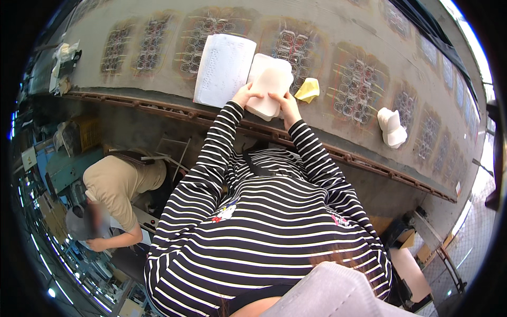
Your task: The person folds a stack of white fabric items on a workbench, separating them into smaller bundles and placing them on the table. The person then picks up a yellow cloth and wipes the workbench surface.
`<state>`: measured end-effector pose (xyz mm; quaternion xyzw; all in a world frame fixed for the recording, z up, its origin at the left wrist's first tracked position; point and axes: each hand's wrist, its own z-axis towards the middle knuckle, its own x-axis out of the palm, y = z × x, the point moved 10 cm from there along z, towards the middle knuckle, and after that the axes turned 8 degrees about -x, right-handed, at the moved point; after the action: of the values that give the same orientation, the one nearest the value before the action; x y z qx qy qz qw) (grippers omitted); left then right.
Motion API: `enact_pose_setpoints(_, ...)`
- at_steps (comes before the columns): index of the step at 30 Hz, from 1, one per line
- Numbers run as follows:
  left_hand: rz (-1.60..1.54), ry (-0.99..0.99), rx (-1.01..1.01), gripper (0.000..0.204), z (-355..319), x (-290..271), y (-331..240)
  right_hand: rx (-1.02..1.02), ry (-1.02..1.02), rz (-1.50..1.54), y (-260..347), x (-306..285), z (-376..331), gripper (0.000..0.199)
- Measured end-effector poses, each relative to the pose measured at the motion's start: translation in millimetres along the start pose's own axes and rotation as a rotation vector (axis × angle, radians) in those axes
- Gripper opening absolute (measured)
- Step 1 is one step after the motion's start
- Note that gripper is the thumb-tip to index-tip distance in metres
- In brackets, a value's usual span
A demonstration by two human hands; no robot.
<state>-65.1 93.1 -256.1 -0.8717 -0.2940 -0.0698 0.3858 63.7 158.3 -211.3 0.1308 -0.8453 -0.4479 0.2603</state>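
A stack of cream-white cut pieces with wavy edges (pixel 272 79) lies at the table's near edge; its material is not clear. My left hand (pixel 248 96) grips its left side, thumb on top. On the right side my right hand (pixel 287 109) holds the same stack, thumb on top and the other fingers mostly hidden. Close to my left hand lies a thick pile of white sheets (pixel 225 68) with rows of small bumps. A crumpled yellow piece (pixel 308 90) rests just right of the stack.
The long grey table (pixel 322 31) bears rows of printed outline patterns (pixel 355 90). Another bundle of whitish pieces (pixel 392 128) sits farther right. A brown metal rail (pixel 338 153) runs along the near edge. Behind on the left, a person in a tan shirt (pixel 119 185) bends over.
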Motion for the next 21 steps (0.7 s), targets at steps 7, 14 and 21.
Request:
enact_pose_setpoints(7,-0.128,0.235,-0.016,0.045,-50.4,9.7,-18.1,-0.218,0.060,-0.291,53.2,45.3,-25.7,0.066)
enact_pose_setpoints(14,-0.197,0.206,0.154,0.052,-67.4,25.1,-32.6,-0.427,-0.001,-0.659,55.8,41.6,-28.1,0.078)
enact_pose_setpoints(21,-0.396,0.065,0.055,0.061,-47.0,-1.7,-9.3,-0.221,0.075,-0.279,14.0,7.8,5.3,0.071)
